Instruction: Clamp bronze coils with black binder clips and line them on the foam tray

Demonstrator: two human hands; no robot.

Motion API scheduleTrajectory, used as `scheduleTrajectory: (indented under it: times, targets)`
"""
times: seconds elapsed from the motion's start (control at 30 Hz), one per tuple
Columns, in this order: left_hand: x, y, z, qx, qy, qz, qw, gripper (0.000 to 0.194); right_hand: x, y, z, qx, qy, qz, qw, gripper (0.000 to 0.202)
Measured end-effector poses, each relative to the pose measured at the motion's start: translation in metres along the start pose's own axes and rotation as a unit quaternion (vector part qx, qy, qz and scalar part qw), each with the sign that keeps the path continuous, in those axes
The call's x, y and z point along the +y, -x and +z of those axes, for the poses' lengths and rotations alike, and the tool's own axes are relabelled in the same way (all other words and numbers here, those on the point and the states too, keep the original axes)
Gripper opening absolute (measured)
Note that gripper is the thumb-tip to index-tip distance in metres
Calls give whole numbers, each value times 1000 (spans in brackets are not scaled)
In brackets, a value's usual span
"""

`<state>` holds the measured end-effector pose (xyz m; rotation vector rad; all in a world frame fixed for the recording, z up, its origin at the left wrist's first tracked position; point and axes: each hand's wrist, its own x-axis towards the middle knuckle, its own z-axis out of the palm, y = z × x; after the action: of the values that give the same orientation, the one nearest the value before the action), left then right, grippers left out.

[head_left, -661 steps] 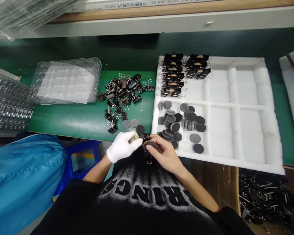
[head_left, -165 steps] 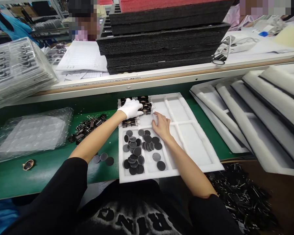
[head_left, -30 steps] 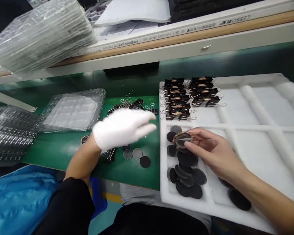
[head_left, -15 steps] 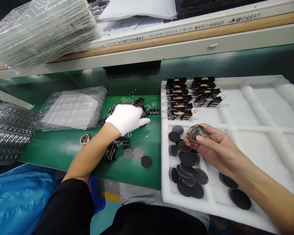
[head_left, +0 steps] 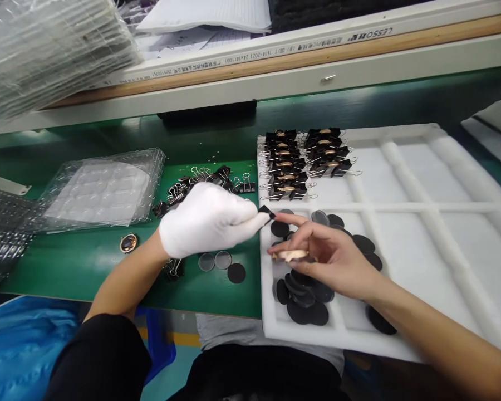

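My left hand (head_left: 211, 220), in a white glove, pinches a black binder clip (head_left: 267, 212) at the left edge of the white tray (head_left: 271, 328). Bare, my right hand (head_left: 323, 253) holds a gold-rimmed round piece (head_left: 291, 255) edge-on between thumb and fingers, over the tray's front left compartment. Its index fingertip is at the clip. Black and grey discs (head_left: 307, 312) lie under and around my right hand. Behind it, black clips gripping gold pieces (head_left: 284, 163) stand in two columns.
Loose binder clips (head_left: 223, 175) lie on the green table (head_left: 217, 298), with three discs (head_left: 222, 260) nearer me. A gold-rimmed piece (head_left: 128, 243) and clear plastic trays (head_left: 108, 189) are on the left. A shelf edge (head_left: 234, 75) crosses behind.
My left hand has moved from the clip pile toward the tray and now holds a clip. My right hand has shifted left and down, turning the gold piece edge-on. The camera view has shifted.
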<state>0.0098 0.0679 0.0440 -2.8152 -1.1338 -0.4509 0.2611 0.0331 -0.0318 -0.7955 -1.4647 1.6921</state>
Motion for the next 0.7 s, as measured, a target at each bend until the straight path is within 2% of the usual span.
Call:
scheduleTrajectory:
  times: [0.1, 0.23, 0.3, 0.4, 0.47, 0.53, 0.63, 0.7]
  targets:
    - [17, 1, 0, 12, -6, 58, 998, 54, 1, 5, 6, -51, 19, -34, 998, 10]
    - [25, 3, 1, -23, 45, 107, 993, 54, 0, 7, 2, -33, 107, -118, 987, 8]
    - [25, 3, 1, -57, 71, 102, 991, 58, -1, 7, -1, -22, 174, -160, 971, 11]
    - [24, 2, 2, -85, 32, 37, 995, 72, -2, 6, -5, -32, 243, -200, 949, 14]
    - [23, 1, 3, -102, -17, -4, 995, 79, -3, 6, -5, -49, 263, -206, 941, 15]
    - [23, 1, 5, -125, -37, -13, 991, 81, -3, 7, -3, -73, 265, -201, 940, 17]
    - [22, 2, 4, -146, -8, 25, 989, 80, -4, 7, -2, -86, 252, -185, 946, 19]
    - [21, 2, 1, -149, 14, 49, 988, 82, -4, 8, -2, -74, 210, -153, 963, 14]
